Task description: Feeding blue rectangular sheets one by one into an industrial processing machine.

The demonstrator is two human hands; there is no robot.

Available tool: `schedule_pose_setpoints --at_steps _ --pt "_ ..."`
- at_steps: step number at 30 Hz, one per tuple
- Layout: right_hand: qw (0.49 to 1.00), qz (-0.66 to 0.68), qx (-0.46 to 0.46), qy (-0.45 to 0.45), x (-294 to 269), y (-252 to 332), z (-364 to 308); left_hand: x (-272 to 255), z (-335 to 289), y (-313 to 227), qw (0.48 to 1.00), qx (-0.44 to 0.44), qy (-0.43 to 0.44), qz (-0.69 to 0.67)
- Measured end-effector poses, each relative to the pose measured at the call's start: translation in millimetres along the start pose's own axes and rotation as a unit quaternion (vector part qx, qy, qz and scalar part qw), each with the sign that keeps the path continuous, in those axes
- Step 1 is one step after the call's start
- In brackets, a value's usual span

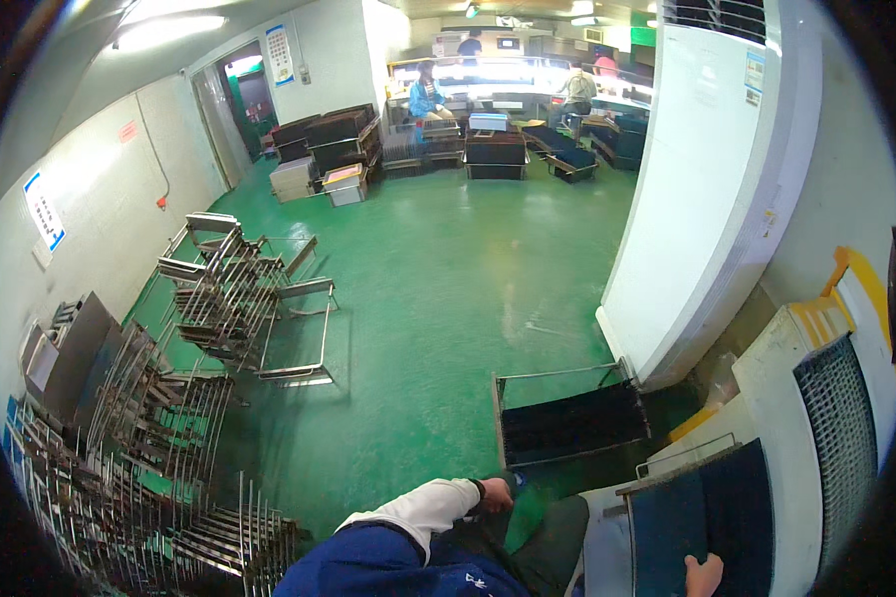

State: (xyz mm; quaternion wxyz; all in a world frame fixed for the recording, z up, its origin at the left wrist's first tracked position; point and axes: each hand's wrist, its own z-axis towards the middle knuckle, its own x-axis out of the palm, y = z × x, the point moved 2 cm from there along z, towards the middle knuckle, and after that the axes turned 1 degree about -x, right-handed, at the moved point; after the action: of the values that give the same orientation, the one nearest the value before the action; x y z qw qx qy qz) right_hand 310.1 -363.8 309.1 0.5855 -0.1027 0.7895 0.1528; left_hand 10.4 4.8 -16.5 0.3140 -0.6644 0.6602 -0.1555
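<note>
My left hand (496, 495) rests at my knee, at the end of a white sleeve with a dark band at the wrist. Its fingers point down and are too small to tell open from closed. At the lower right, my right hand (704, 575) is over the near part of a dark blue-black panel (672, 517), thumb and fingertips drawn in. Whatever it may hold is too small to make out. The panel lies in a metal frame with a wire handle at its far end. Beyond it, a second framed dark panel (572, 423) is near the floor.
Stacked metal frames (229, 289) and racks (159, 428) line the left side. A white cabinet (687, 189) and a machine with a mesh grille (841, 438) stand on the right. Dark bins (496, 154) and seated people (427, 95) are at the back, beyond green floor (418, 259).
</note>
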Motion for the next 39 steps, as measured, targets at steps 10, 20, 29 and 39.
schedule_pose_setpoints --at_steps 10,20,29,39 --pt "0.993 0.067 0.038 -0.094 28 -20 19 -4 0 1 0.998 -0.009 0.025 -0.062" --pt "0.991 0.030 0.009 -0.127 48 -51 39 -4 -2 -4 0.999 -0.032 0.026 0.018" --pt "0.987 0.075 -0.096 -0.103 47 -47 41 -17 -15 -7 0.997 0.027 0.035 0.056" --pt "0.972 0.077 -0.070 -0.211 -112 -120 -1 -11 7 10 0.999 -0.007 0.045 -0.025"
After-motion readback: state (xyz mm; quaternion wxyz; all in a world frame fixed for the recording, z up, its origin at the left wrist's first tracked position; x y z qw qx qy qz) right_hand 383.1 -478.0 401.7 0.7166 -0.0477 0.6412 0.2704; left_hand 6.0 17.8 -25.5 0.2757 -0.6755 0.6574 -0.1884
